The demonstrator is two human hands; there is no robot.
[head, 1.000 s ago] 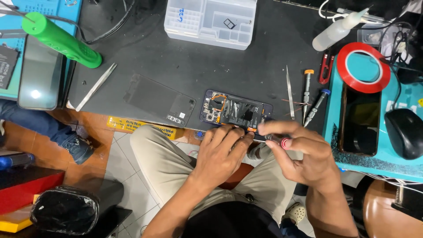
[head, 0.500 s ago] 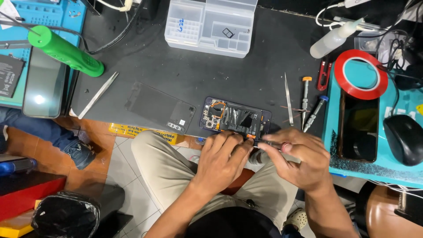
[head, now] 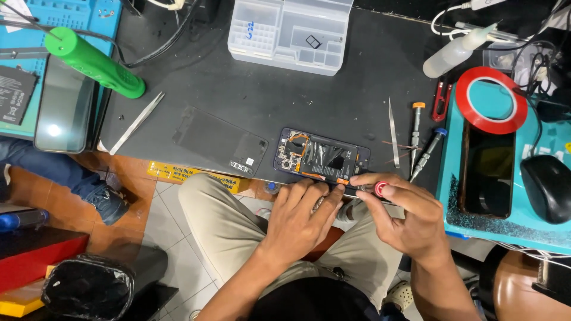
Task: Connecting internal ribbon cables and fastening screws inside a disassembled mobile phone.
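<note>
A dark work mat (head: 238, 95) is spread over the bench; on it are laid an opened phone (head: 321, 157), a back cover (head: 220, 142), tweezers (head: 137, 122), two screwdrivers (head: 416, 134) and a clear parts box (head: 291, 32)

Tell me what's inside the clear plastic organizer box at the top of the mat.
The organizer box shows mostly bare compartments; one holds a small dark square part. Whether tiny screws sit in the small slots is too fine to tell.
</note>
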